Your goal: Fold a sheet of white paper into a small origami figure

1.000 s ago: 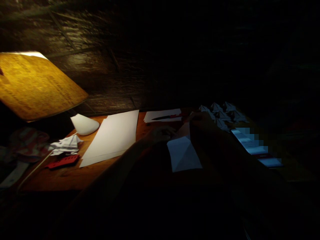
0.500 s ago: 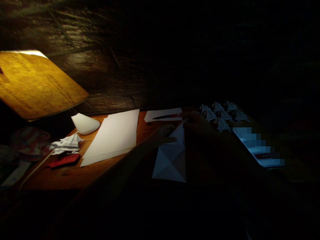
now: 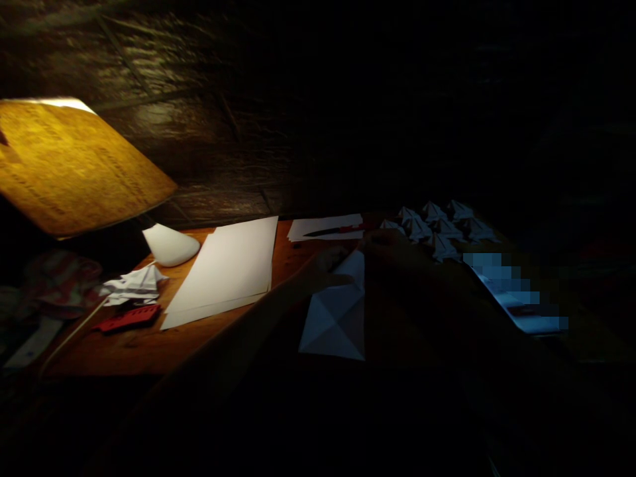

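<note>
The scene is very dark. A creased white paper sheet (image 3: 335, 315) lies on the wooden table (image 3: 144, 344) in front of me. My left hand (image 3: 325, 262) rests at the sheet's far left corner, fingers curled on its top edge. My right hand (image 3: 392, 245) is a dark shape at the sheet's far right edge; its fingers cannot be made out. Both forearms reach in from the bottom, in shadow.
A stack of blank white sheets (image 3: 223, 268) lies left of centre. Several folded paper figures (image 3: 440, 228) sit at the back right. A knife with a red handle (image 3: 332, 230) lies on paper. A lit lamp shade (image 3: 69, 165), crumpled paper (image 3: 133, 283) and a red object (image 3: 126, 319) are at the left.
The folded sheet has been opened out from a narrow shape into a wider creased sheet and sits further left. Both hands stay at its far edge.
</note>
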The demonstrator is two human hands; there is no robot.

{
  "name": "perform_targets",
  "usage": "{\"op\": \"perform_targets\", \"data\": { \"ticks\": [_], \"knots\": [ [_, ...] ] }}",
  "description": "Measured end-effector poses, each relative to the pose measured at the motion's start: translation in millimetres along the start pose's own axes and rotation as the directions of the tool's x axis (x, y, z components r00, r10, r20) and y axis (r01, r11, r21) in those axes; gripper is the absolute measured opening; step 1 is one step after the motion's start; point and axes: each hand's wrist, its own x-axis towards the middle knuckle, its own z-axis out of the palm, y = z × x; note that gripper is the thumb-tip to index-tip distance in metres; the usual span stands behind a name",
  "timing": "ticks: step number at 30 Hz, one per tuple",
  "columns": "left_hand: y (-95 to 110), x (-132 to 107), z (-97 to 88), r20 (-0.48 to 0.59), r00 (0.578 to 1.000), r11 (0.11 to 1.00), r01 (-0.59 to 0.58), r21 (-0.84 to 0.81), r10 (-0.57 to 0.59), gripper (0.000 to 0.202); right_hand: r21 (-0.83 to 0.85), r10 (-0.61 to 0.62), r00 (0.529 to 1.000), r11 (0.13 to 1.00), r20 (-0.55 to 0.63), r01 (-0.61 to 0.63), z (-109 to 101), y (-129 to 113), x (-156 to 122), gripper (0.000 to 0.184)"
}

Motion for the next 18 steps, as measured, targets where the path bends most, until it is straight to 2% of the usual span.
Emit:
{"op": "perform_targets", "data": {
  "ticks": [4,12,16,18],
  "knots": [
    [3.7,-2.5,2.4,0.007,1.000,0.999,0.000,0.045,0.000,0.049,-0.048,-0.014,0.999,0.999,-0.037,0.012,-0.4,-1.3,-0.5,0.036],
    [3.1,-3.7,1.1,0.024,1.000,0.990,-0.013,0.139,0.010,0.049,-0.142,-0.022,0.999,0.990,-0.028,0.018,0.2,-2.9,-1.3,0.037],
    [-1.2,-3.2,0.9,0.060,0.997,0.978,-0.059,0.200,0.048,0.052,-0.175,-0.013,1.000,0.985,-0.005,0.012,-1.1,-3.5,-1.4,0.037],
    [-3.2,-3.5,1.9,0.052,0.992,0.963,-0.125,0.239,0.116,0.053,-0.241,-0.006,1.000,0.970,-0.009,0.003,-2.6,-2.0,-0.6,0.033]
  ]
}}
